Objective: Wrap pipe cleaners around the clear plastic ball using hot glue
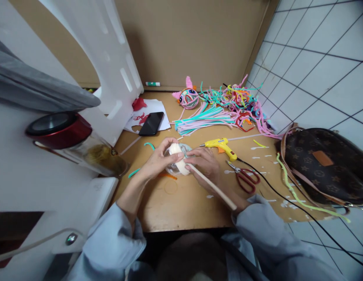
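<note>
Between my two hands, above the tabletop, is a clear round plastic ball [185, 147] with a cream fuzzy pipe cleaner [213, 188] laid in a band across its front. My left hand [162, 157] grips the ball from the left, its thumb pressed over the cream band. On the other side my right hand [205, 160] has its fingers closed at the ball's right edge, by the cream pipe cleaner. That strip's loose length slants down over my right wrist. Parts of the ball are hidden by my fingers.
Right of my hands lie a yellow glue gun [220, 146] and red-handled scissors [246, 177]. Behind are bundled pipe cleaners [206, 119], a pink decorated ball [189, 98] and a black phone [152, 123]. A jar-like bottle [90, 152] leans at left; a brown bag [324, 164] sits right.
</note>
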`<state>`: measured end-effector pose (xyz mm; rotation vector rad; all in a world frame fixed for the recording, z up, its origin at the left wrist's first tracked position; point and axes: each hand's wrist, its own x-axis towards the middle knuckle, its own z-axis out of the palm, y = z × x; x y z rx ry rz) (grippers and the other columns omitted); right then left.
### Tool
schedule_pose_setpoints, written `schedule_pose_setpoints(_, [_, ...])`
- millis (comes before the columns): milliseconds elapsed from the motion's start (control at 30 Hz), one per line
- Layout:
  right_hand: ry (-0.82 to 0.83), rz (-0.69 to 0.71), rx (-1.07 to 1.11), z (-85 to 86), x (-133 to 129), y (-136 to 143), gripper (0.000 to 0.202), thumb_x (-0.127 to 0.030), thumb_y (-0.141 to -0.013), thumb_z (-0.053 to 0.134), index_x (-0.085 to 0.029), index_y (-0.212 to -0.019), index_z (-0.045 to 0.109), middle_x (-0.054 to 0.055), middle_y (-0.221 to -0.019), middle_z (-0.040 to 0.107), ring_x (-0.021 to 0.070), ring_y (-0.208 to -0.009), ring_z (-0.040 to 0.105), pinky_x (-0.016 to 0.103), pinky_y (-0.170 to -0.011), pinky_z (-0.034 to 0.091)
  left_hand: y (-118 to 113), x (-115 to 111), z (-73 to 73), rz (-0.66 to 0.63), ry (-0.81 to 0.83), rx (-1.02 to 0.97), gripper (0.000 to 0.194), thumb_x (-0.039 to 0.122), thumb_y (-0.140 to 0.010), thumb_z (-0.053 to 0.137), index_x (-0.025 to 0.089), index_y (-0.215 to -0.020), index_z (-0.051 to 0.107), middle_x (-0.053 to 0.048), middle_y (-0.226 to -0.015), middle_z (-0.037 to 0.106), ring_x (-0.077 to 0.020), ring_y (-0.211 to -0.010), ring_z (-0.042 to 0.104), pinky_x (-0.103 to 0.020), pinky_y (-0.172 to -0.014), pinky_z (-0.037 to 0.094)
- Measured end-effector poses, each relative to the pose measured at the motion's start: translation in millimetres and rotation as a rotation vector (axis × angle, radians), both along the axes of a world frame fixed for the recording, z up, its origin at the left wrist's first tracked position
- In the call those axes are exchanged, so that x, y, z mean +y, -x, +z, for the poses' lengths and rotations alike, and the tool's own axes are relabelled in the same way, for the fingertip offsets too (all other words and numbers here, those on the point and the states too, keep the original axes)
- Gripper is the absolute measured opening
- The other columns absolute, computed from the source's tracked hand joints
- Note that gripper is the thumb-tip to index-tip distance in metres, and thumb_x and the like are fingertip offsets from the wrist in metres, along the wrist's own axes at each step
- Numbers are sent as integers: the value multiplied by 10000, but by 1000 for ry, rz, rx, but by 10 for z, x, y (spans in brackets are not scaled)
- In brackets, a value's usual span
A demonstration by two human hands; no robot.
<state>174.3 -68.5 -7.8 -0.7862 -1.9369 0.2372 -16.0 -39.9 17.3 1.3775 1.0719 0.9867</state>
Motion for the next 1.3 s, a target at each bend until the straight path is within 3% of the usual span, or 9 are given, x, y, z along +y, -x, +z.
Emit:
schedule_pose_setpoints(233, [-57,-34,92,-26,35,29,182,-235,-965,565,-272,-897,730,15,-910,769,186,-916,680,409,-900,539,9,6,-32,-20,-19,-2,601,473,-637,820,217,-1065,483,17,-930,548,-132,-802,517,-226,-704,450])
schedule_pose_setpoints(667, [102,34,42,76,-13,-39,201,-251,-970,547,-290,-923,739,32,-1027,748,184,-973,671,427,-963,513,18,-8,-24,-43,-23,2,608,481,-662,811,230,-1119,498,-1,-988,578,-152,-848,547,-247,-715,472])
schedule_pose_setpoints(1300, [116,40,39,103,-3,-68,166,-266,-970,566,-273,-917,724,41,-1037,751,184,-961,680,418,-933,525,-1,0,-23,-46,-72,44,675,558,-623,827,233,-1085,457,5,-933,550,-132,-755,508,-225,-650,442])
